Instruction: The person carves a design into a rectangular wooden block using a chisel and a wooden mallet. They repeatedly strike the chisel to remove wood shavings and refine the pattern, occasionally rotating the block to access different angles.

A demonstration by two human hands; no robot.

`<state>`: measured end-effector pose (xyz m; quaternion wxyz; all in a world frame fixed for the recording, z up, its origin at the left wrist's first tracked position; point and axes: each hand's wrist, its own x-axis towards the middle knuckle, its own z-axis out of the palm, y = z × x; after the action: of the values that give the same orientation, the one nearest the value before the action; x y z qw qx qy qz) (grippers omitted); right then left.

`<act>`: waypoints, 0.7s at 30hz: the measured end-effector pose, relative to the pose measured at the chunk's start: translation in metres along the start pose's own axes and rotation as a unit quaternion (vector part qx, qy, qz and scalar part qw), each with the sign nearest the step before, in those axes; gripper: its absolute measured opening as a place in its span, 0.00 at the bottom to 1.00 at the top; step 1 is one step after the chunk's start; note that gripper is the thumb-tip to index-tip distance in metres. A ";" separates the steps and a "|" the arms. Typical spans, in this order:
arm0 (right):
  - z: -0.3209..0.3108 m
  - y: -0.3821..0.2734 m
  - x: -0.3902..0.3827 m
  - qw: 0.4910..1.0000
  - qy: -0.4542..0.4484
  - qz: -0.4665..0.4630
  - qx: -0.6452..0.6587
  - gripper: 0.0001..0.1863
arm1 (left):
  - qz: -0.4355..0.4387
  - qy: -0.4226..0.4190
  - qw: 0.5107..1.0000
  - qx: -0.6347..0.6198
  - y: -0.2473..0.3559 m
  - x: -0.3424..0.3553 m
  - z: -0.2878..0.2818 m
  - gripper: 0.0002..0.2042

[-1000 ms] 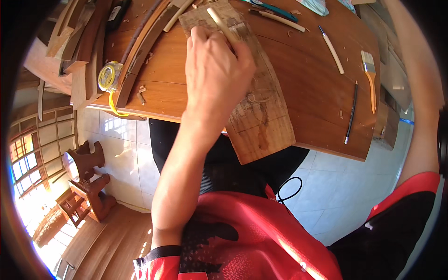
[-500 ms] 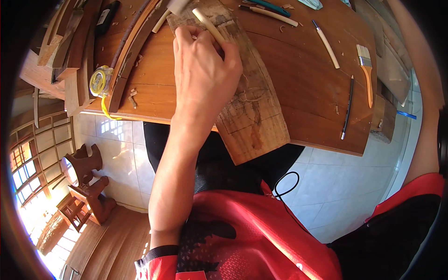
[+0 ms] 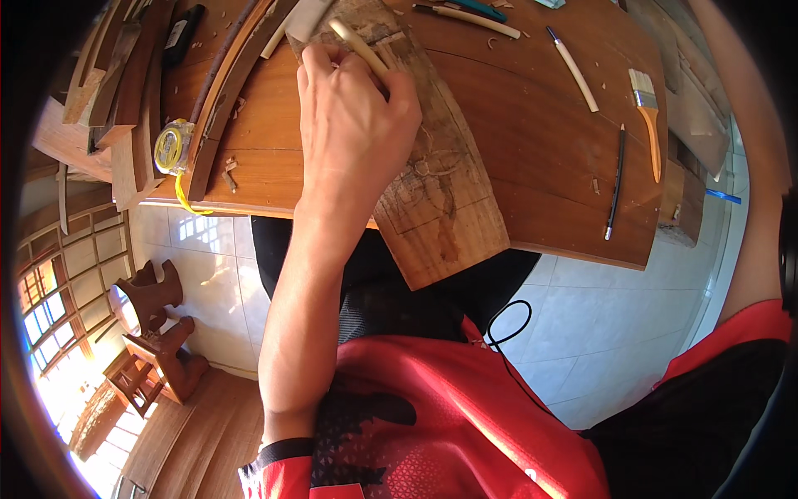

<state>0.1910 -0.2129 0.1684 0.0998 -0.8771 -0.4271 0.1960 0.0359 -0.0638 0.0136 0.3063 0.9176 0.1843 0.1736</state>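
While it rests on the carved wooden board (image 3: 440, 200) at upper centre, the left hand (image 3: 353, 125) curls tightly around a pale-handled chisel (image 3: 359, 46); the right hand's grip cannot be told.

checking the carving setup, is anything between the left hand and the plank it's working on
Nothing visible: the left hand lies right on the plank, gripping a pale tool handle. The brush and pencil lie off to the right.
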 end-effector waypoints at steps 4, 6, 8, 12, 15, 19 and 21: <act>0.000 -0.001 -0.001 1.000 -0.001 0.003 -0.002 0.15 | 0.005 0.001 1.000 -0.012 -0.001 0.000 0.002 0.18; 0.001 -0.002 0.003 1.000 -0.005 -0.001 -0.001 0.15 | 0.003 0.007 1.000 -0.016 -0.001 -0.002 0.002 0.18; 0.003 -0.004 0.006 1.000 -0.012 -0.010 -0.004 0.15 | 0.002 0.013 1.000 -0.010 -0.004 -0.003 0.003 0.17; -0.012 -0.010 0.018 0.999 -0.032 -0.023 -0.020 0.15 | 0.017 0.024 1.000 0.008 0.003 -0.007 0.005 0.17; -0.024 -0.018 0.033 0.996 -0.059 -0.052 -0.033 0.15 | 0.014 0.019 1.000 -0.006 0.001 -0.006 0.001 0.16; -0.037 -0.019 0.044 0.994 -0.079 -0.068 -0.015 0.15 | 0.027 -0.069 0.989 -0.131 -0.023 0.008 -0.023 0.14; -0.038 -0.016 0.036 0.997 -0.054 -0.042 0.043 0.15 | -0.073 -0.060 0.952 -0.292 -0.028 0.008 -0.040 0.13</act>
<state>0.2159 -0.1751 0.1988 0.1226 -0.8412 -0.4597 0.2569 0.0192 -0.0193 0.0273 0.5831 0.7809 0.1737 0.1417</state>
